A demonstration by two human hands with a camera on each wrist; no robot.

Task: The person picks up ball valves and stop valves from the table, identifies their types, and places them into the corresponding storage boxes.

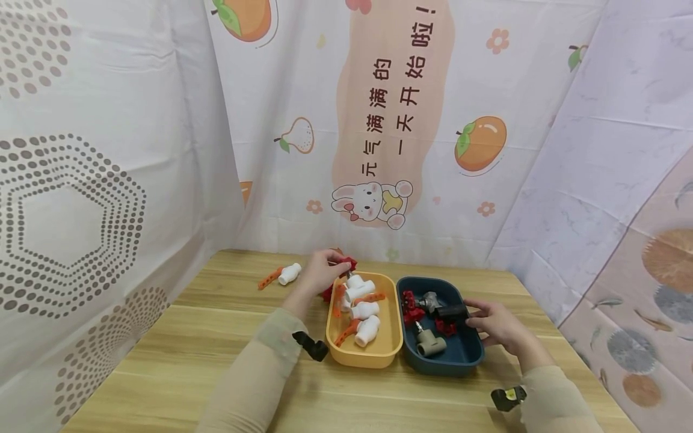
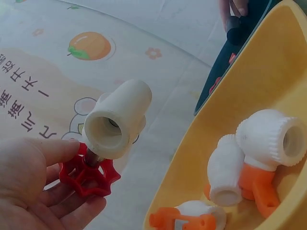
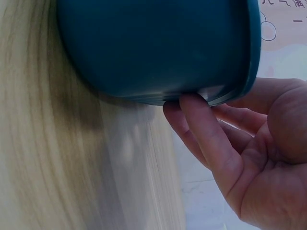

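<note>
My left hand (image 1: 323, 273) holds a white stop valve (image 2: 125, 112) by its red handwheel (image 2: 88, 175), above the far left part of a yellow bin (image 1: 394, 337). In the left wrist view the valve's open pipe end faces the camera. White ball valves (image 1: 368, 331) with orange levers lie in that bin. My right hand (image 1: 500, 328) grips the right wall of a dark blue bin (image 3: 158, 52); fingers press its outside, while the thumb passes behind the rim. Beside this hand, a black cylindrical part (image 1: 451, 311) lies inside among red-wheeled metal valves and a grey-brown valve (image 1: 430, 344).
A white ball valve (image 1: 290, 273) with an orange lever lies on the wooden table (image 1: 216, 343), left of the yellow bin. Something red (image 1: 327, 293) shows just beside that bin's left wall. Printed curtains (image 1: 422, 240) hang behind the table and at both sides.
</note>
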